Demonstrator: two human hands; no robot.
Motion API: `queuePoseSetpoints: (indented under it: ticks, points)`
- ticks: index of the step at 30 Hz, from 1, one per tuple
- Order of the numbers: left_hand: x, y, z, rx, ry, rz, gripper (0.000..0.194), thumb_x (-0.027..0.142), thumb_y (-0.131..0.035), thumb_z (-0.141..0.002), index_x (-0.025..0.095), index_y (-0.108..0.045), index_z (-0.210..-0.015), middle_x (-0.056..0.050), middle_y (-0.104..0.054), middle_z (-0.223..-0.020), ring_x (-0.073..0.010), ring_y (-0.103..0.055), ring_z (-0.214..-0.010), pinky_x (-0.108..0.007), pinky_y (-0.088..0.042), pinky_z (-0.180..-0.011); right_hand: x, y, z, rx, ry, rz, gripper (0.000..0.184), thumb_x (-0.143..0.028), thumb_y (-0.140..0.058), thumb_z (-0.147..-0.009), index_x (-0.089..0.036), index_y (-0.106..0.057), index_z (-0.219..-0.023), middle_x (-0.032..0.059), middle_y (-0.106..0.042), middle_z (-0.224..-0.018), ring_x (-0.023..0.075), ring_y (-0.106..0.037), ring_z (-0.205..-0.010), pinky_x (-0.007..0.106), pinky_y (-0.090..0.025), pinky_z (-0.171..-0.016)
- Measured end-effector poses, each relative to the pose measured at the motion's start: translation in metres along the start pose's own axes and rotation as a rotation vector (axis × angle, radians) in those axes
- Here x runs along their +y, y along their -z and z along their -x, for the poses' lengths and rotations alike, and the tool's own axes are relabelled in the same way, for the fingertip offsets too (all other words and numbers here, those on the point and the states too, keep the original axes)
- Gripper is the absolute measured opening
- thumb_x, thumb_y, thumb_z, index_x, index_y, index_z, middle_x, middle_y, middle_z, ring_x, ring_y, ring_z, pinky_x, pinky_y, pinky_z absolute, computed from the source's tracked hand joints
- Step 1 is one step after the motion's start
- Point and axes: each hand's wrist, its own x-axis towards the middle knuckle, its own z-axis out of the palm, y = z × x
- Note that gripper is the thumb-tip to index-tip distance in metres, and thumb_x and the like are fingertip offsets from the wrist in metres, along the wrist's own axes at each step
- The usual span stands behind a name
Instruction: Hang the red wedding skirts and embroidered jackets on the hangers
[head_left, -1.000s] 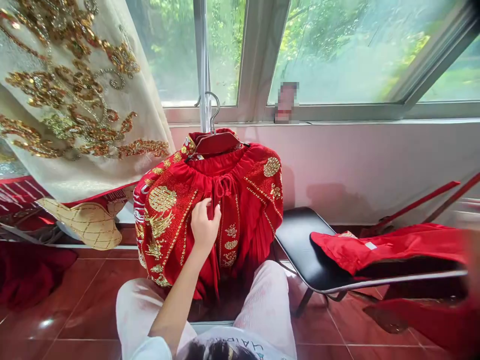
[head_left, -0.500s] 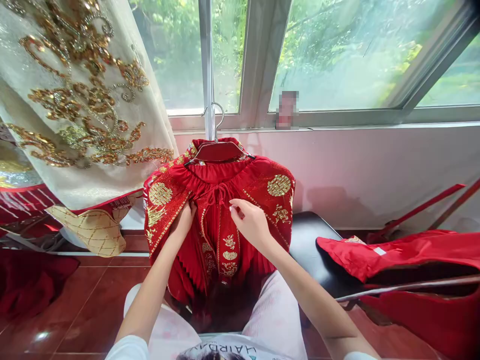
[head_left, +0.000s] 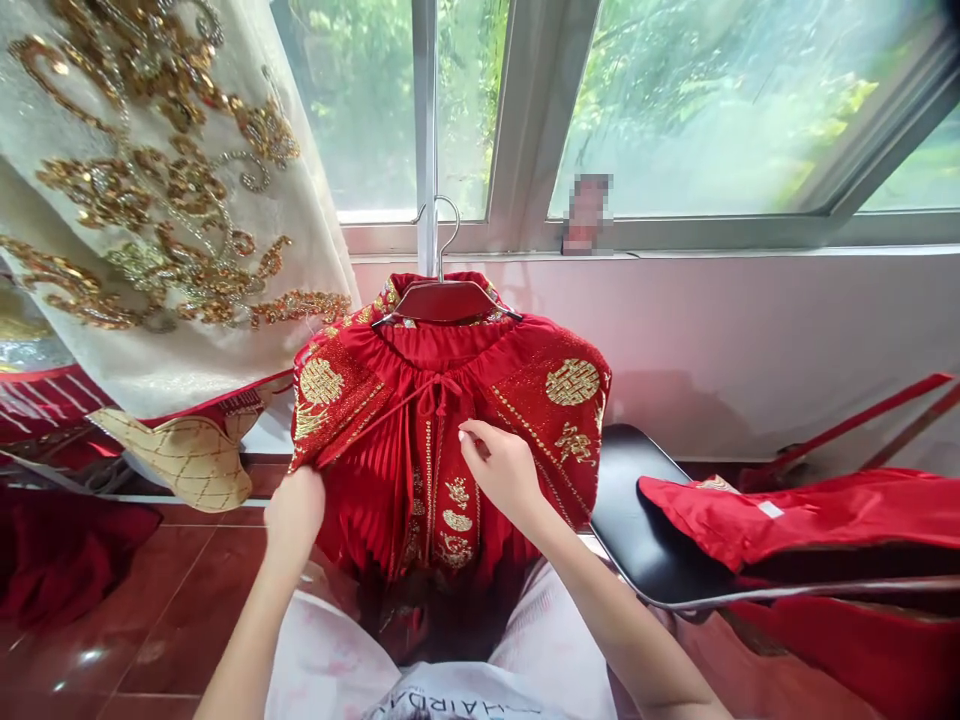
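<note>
A red pleated garment with gold embroidery hangs in front of me on a red hanger. A red drawstring bow sits at its gathered waist. My left hand is closed on one end of the drawstring, which runs taut down and to the left from the bow. My right hand pinches the fabric just right of the bow, fingers closed.
A cream garment with gold sequins hangs at the left. A black chair at the right carries red cloth. A window and white sill wall lie behind. Red tiled floor is below, my knees under the garment.
My right hand came in and settled by the bow. My left hand moved down and left, drawing the string out taut.
</note>
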Motion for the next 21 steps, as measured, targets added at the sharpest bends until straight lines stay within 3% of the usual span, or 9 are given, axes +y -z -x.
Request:
queuePoseSetpoints:
  ticks: [2, 4, 6, 8, 11, 14, 16, 19, 21]
  points:
    - [-0.042, -0.034, 0.008, -0.179, 0.186, 0.083, 0.041, 0.018, -0.027, -0.09, 0.01, -0.066, -0.096, -0.024, -0.069, -0.097, -0.0356, -0.07, -0.091, -0.043, -0.053, -0.073, 0.003, 0.0, -0.001, 0.042, 0.006, -0.035, 0.024, -0.026, -0.048, -0.09, -0.018, -0.07, -0.095, 0.0034, -0.072, -0.078, 0.0134, -0.062, -0.061, 0.023, -0.045, -0.065]
    - [-0.075, -0.062, 0.014, -0.22, 0.305, 0.119, 0.042, 0.023, -0.026, -0.09, 0.012, -0.065, -0.1, -0.023, -0.069, -0.102, -0.0368, -0.07, -0.091, -0.043, -0.052, -0.07, 0.004, 0.0, -0.005, 0.079, 0.024, -0.064, 0.027, -0.026, -0.047, -0.09, -0.017, -0.069, -0.103, 0.0032, -0.071, -0.076, 0.0123, -0.06, -0.059, 0.023, -0.045, -0.064]
    - [-0.09, -0.076, 0.018, -0.26, 0.288, 0.135, 0.04, 0.021, -0.027, -0.089, 0.013, -0.065, -0.097, -0.023, -0.069, -0.102, -0.0357, -0.07, -0.091, -0.042, -0.052, -0.07, 0.0, 0.002, -0.013, 0.081, 0.066, -0.062, 0.036, -0.025, -0.044, -0.091, -0.016, -0.063, -0.12, 0.0018, -0.068, -0.073, 0.0116, -0.058, -0.057, 0.022, -0.045, -0.063]
    - [-0.085, -0.067, 0.02, -0.328, 0.185, 0.157, 0.032, 0.02, -0.034, -0.087, 0.015, -0.066, -0.086, -0.02, -0.071, -0.101, -0.0325, -0.069, -0.094, -0.039, -0.052, -0.073, -0.007, 0.005, -0.022, 0.021, 0.113, 0.005, 0.049, -0.025, -0.044, -0.091, -0.019, -0.048, -0.14, 0.0003, -0.068, -0.073, 0.0119, -0.057, -0.057, 0.022, -0.046, -0.063]
    - [-0.04, -0.018, 0.031, -0.224, -0.049, 0.184, 0.026, 0.029, -0.041, -0.088, 0.017, -0.063, -0.08, -0.014, -0.071, -0.095, -0.0304, -0.067, -0.094, -0.039, -0.051, -0.076, -0.017, 0.009, -0.033, -0.102, 0.082, 0.242, 0.057, -0.023, -0.046, -0.09, -0.024, -0.04, -0.146, 0.0025, -0.071, -0.081, 0.0149, -0.061, -0.061, 0.024, -0.045, -0.063]
    - [0.032, 0.043, 0.046, 0.175, -0.434, 0.364, 0.03, 0.032, -0.034, -0.094, 0.02, -0.062, -0.095, -0.008, -0.069, -0.094, -0.0226, -0.065, -0.087, -0.036, -0.051, -0.077, -0.015, 0.008, -0.034, -0.18, -0.009, 0.422, 0.041, -0.022, -0.046, -0.09, -0.021, -0.059, -0.129, 0.0073, -0.073, -0.08, 0.0197, -0.066, -0.066, 0.026, -0.044, -0.061]
    - [0.08, 0.069, 0.049, 0.433, -0.67, 0.356, 0.026, 0.031, -0.043, -0.092, 0.019, -0.061, -0.106, -0.009, -0.067, -0.108, -0.0243, -0.06, -0.1, -0.04, -0.048, -0.09, -0.009, 0.008, -0.029, -0.181, -0.002, 0.394, 0.032, -0.026, -0.047, -0.092, -0.02, -0.066, -0.116, 0.0082, -0.073, -0.08, 0.0208, -0.067, -0.069, 0.026, -0.043, -0.062]
    - [0.123, 0.074, 0.039, 0.525, -0.914, 0.265, 0.031, 0.023, -0.054, -0.086, 0.016, -0.059, -0.115, -0.011, -0.061, -0.124, -0.0276, -0.052, -0.118, -0.049, -0.037, -0.107, 0.001, 0.013, -0.022, -0.11, 0.041, 0.216, 0.028, -0.029, -0.046, -0.094, -0.019, -0.069, -0.107, 0.0073, -0.073, -0.083, 0.0176, -0.066, -0.067, 0.025, -0.044, -0.065]
    - [0.127, 0.065, 0.031, 0.51, -0.971, 0.3, 0.019, 0.018, -0.054, -0.084, 0.018, -0.063, -0.1, -0.009, -0.065, -0.116, -0.0252, -0.053, -0.116, -0.05, -0.033, -0.111, 0.003, 0.021, -0.018, -0.161, 0.105, 0.075, 0.028, -0.023, -0.044, -0.093, -0.019, -0.069, -0.105, 0.0047, -0.073, -0.081, 0.0137, -0.063, -0.064, 0.022, -0.044, -0.065]
